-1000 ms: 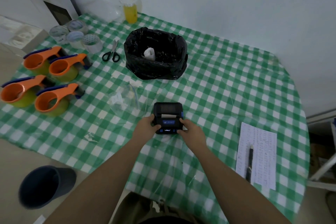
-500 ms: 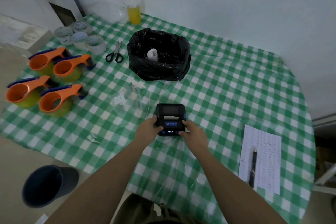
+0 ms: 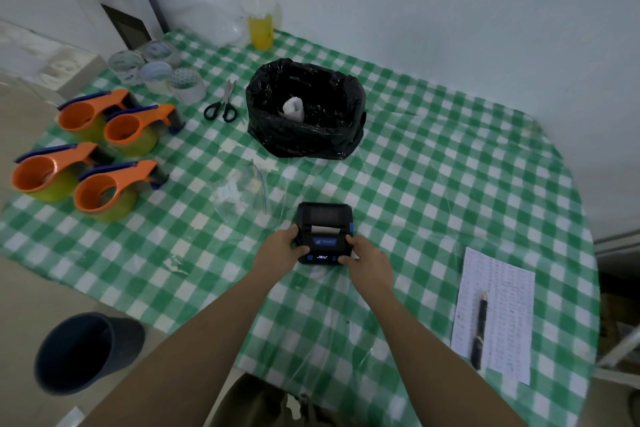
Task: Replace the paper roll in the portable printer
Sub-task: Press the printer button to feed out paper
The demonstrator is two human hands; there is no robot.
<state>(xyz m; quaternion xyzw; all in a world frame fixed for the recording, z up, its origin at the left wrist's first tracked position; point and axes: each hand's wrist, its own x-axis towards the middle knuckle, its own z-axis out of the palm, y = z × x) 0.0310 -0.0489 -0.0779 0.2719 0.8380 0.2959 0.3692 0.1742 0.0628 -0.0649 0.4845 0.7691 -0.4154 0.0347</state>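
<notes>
Desk (image 3: 450,163), green-and-white checked cloth. Far left: four orange tape dispensers (image 3: 114,130), tape rolls (image 3: 157,73) behind them. Scissors (image 3: 221,104), black-handled, beside a black-lined bin (image 3: 304,107). Yellow drink cup (image 3: 260,29) at the wall. Right: printed sheet (image 3: 498,308) carrying a pen (image 3: 479,329). Dark bucket (image 3: 86,352) on the floor.

1. Printer (image 3: 325,232): near corners were covered by left hand (image 3: 281,246) and right hand (image 3: 366,258); lettering on the blue label and small screen was too small to read.
2. Printed sheet (image 3: 498,308): text illegible.
3. Black bag (image 3: 304,135): white object inside partly hidden, identity unclear.
4. Clear plastic bag (image 3: 239,194): contents indistinct.
5. Both forearms were cut off at bottom edge.
</notes>
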